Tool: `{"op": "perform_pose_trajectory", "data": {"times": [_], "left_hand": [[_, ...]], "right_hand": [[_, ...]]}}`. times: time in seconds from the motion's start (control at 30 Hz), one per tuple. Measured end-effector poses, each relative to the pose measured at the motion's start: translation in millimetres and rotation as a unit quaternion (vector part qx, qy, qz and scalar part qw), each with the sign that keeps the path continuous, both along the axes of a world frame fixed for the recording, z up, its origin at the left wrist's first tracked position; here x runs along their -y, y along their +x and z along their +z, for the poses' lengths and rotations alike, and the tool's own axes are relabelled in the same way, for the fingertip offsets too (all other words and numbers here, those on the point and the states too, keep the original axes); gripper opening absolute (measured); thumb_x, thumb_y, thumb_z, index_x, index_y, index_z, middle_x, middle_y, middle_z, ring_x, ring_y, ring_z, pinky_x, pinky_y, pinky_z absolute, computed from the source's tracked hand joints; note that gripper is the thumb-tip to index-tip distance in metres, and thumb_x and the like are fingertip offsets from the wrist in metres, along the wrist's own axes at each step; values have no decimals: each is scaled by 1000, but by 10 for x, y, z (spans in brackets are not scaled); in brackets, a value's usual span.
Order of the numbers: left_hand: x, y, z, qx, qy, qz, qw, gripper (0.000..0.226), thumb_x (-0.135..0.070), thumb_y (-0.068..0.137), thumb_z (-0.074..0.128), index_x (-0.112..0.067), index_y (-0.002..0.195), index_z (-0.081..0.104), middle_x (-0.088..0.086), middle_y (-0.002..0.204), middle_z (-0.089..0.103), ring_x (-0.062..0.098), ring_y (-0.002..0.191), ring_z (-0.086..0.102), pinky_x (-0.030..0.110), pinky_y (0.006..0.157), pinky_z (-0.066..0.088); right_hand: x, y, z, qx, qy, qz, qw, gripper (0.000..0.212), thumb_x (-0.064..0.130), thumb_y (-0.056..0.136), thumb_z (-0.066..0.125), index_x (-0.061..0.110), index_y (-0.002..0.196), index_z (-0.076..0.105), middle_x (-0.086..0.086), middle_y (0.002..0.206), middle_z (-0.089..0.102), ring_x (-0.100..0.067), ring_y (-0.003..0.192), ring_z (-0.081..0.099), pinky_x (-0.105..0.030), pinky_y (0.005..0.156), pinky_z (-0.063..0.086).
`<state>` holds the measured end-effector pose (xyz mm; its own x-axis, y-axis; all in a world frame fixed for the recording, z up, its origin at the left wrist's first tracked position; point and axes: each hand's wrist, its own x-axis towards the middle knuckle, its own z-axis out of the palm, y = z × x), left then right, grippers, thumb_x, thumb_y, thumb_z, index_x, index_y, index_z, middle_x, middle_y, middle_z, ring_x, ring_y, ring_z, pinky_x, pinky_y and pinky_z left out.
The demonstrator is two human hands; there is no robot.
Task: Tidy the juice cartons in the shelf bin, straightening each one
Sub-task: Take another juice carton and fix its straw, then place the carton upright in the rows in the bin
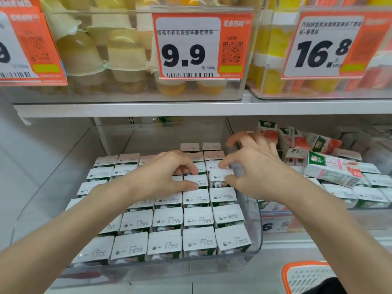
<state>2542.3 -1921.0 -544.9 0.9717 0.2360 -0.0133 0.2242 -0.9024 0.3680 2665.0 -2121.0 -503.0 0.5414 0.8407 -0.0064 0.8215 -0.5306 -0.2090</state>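
Observation:
A clear plastic shelf bin (255, 234) holds several rows of upright juice cartons (198, 240), white tops with printed dates facing up. My left hand (163, 177) rests on the middle rows, thumb and fingers pinching the top of one carton (195, 181). My right hand (252, 172) reaches over the right column, thumb and forefinger closed on a slightly tilted carton (220, 177). Cartons under my forearms are hidden.
The bin to the right holds toppled peach juice cartons (331, 170) in a loose pile. Above, a shelf edge (148, 109) carries clear bins of jelly cups and orange price tags (201, 45). An orange-rimmed basket (307, 276) sits at the lower right.

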Motion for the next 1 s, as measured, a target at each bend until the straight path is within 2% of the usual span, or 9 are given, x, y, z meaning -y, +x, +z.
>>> {"op": "perform_pose_trajectory", "data": {"times": [0.13, 0.3, 0.4, 0.5, 0.63, 0.73, 0.87, 0.97, 1.0], "left_hand": [[13, 8, 101, -36, 45, -17, 998, 40, -57, 92, 72, -39, 127, 69, -23, 110, 54, 1, 104, 54, 23, 91, 44], [46, 34, 156, -65, 109, -48, 991, 38, -51, 98, 69, -29, 130, 68, -15, 106, 58, 11, 98, 58, 27, 84, 46], [60, 56, 179, -77, 124, -62, 987, 34, -48, 97, 69, -21, 118, 68, -9, 103, 59, 16, 93, 58, 30, 79, 48], [60, 70, 212, -49, 98, -62, 992, 37, -46, 82, 79, -18, 104, 68, -4, 92, 60, 21, 84, 59, 42, 76, 53], [35, -9, 249, 36, 57, -66, 995, 33, -40, 70, 85, -25, 96, 69, -7, 84, 59, 17, 76, 56, 34, 68, 50], [-61, -157, 261, 133, 5, -54, 990, 30, -42, 67, 81, -31, 93, 71, -8, 79, 56, 14, 75, 51, 29, 65, 45], [-122, -387, 162, 205, -61, -21, 977, 34, -51, 77, 76, -34, 106, 68, -14, 95, 63, 11, 95, 61, 29, 80, 51], [-115, -548, 59, 201, -142, 21, 969, 44, -46, 82, 86, -33, 119, 66, -19, 114, 70, 8, 114, 66, 30, 93, 56], [-116, -603, 29, 191, -157, 29, 969, 46, -41, 83, 87, -33, 122, 65, -20, 117, 71, 6, 116, 67, 32, 96, 56]], "right_hand": [[-16, 0, -57, 8, -2, 10, 1000, 29, 32, 105, 56, 40, 129, 71, 12, 160, 32, -21, 144, 22, -41, 111, 17], [-8, -64, -92, 84, 18, 25, 996, 26, 32, 105, 58, 41, 126, 70, 12, 149, 48, -21, 141, 27, -41, 105, 17], [-43, -97, -109, 124, 40, 60, 990, 27, 26, 102, 65, 38, 125, 70, 13, 138, 57, -18, 140, 32, -40, 105, 17], [-93, -113, -108, 113, 42, 74, 990, 31, 35, 102, 63, 38, 133, 66, 14, 134, 61, -14, 133, 43, -37, 110, 20], [-160, -165, -100, 85, 37, 103, 990, 49, 57, 96, 66, 40, 141, 56, 15, 126, 61, -11, 127, 50, -39, 114, 25], [-220, -207, -87, 52, 92, 110, 988, 39, 52, 97, 68, 38, 133, 61, 13, 110, 70, -15, 109, 61, -33, 102, 34], [-286, -269, -94, -37, 175, 105, 978, 35, 46, 95, 74, 39, 128, 65, 18, 111, 70, -13, 109, 64, -37, 94, 52], [-312, -301, -132, -70, 208, 101, 970, 41, 44, 94, 75, 37, 133, 65, 18, 114, 68, -4, 112, 62, -37, 96, 54], [-322, -313, -140, -79, 228, 101, 965, 41, 42, 93, 76, 37, 133, 66, 19, 114, 69, -1, 111, 63, -32, 97, 54]]}}
